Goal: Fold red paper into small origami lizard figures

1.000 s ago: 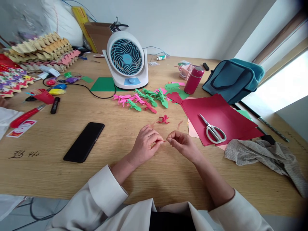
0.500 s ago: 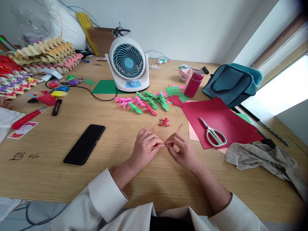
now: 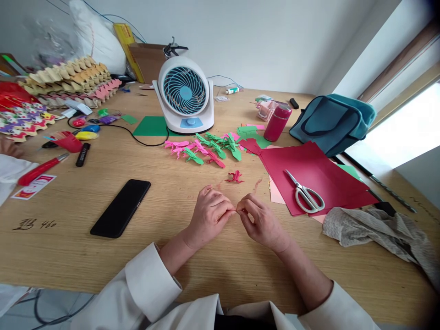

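My left hand (image 3: 211, 211) and my right hand (image 3: 259, 220) meet over the table at the centre, both in a pinch. Between their fingertips is a small piece of folded red paper, nearly all covered by the fingers. Just beyond them sits a folded red paper frog (image 3: 235, 177). Farther back lies a cluster of pink and green folded paper figures (image 3: 195, 149), some overlapping. To the right, white-handled scissors (image 3: 305, 195) rest on large red paper sheets (image 3: 330, 178).
A black phone (image 3: 121, 208) lies to the left, near a marker (image 3: 83, 155) and a red-handled tool (image 3: 41, 170). Behind stand a fan (image 3: 187, 98) and a red bottle (image 3: 277, 123). A teal bag (image 3: 330, 123) and a crumpled cloth (image 3: 364, 227) are right. Another person's sleeve (image 3: 15, 172) shows far left.
My fingertips have closed more tightly together, so the thin red paper that showed between them is now mostly hidden. The view has shifted slightly; the things on the table stay put.
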